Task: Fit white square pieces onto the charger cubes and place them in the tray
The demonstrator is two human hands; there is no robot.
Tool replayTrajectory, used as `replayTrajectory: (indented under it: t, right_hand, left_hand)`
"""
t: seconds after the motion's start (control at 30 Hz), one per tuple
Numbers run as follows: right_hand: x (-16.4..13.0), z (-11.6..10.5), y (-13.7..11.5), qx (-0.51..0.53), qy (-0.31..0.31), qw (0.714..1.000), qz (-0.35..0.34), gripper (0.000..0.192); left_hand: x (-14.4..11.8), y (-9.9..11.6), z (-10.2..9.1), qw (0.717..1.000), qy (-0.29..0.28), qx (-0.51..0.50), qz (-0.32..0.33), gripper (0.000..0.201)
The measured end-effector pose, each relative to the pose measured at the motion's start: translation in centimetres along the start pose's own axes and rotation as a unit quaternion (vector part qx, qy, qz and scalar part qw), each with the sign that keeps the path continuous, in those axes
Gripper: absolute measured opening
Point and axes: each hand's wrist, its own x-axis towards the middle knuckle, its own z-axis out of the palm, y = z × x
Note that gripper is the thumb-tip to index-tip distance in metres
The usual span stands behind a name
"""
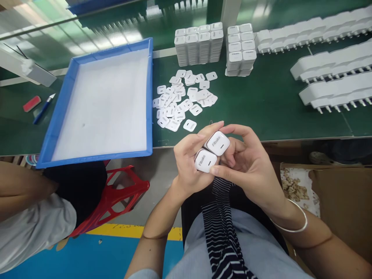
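Observation:
Two white chargers [218, 143], each with a printed face and a small slot, sit side by side between my hands, just in front of the bench edge. My left hand [185, 170] is closed around them from the left. My right hand [251, 166] is closed on them from the other side, its thumb on the nearer charger's corner and its fingertips at the farther one. Beyond my hands, a loose pile of thin white face plates [179, 115] with the same printing and slot lies scattered on the green bench [261, 104].
A blue-rimmed tray [149, 97] lined in white stands left of the pile. Stacks of white pieces [198, 48] stand at the back, with rows of pronged white chargers [334, 66] to the right. A blue pen [43, 109], a red stool [128, 193] and a co-worker's arm [23, 176] are at left.

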Motion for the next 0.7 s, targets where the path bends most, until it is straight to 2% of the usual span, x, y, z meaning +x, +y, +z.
replayTrajectory:
  t: [0.17, 0.3, 0.4, 0.47, 0.6, 0.7]
  right_hand:
    - [-0.2, -0.1, 0.0, 0.000, -0.008, 1.000, 0.003, 0.054]
    - [-0.2, 0.4, 0.2, 0.020, -0.021, 1.000, -0.009, 0.052]
    - [0.2, 1.2, 0.9, 0.011, 0.031, 0.999, -0.039, 0.048]
    - [0.4, 1.6, 1.3, -0.006, 0.063, 0.997, -0.050, 0.049]
    - [0.5, 1.9, 1.8, 0.006, 0.064, 0.996, -0.059, 0.047]
    - [0.3, 1.7, 1.9, 0.009, 0.068, 0.996, -0.064, 0.040]
  left_hand:
    - [-0.3, -0.3, -0.1, 1.000, -0.004, -0.002, 0.009, 0.048]
    - [-0.1, -1.5, -0.7, 0.992, -0.040, 0.039, 0.110, 0.053]
    - [0.0, -2.7, -1.0, 0.979, -0.038, 0.079, 0.187, 0.051]
    - [-0.1, -3.3, -0.9, 0.971, -0.025, 0.105, 0.215, 0.048]
    - [-0.4, -3.8, -0.5, 0.966, 0.003, 0.119, 0.230, 0.051]
    - [-0.5, -3.4, -0.1, 0.973, 0.014, 0.104, 0.205, 0.053]
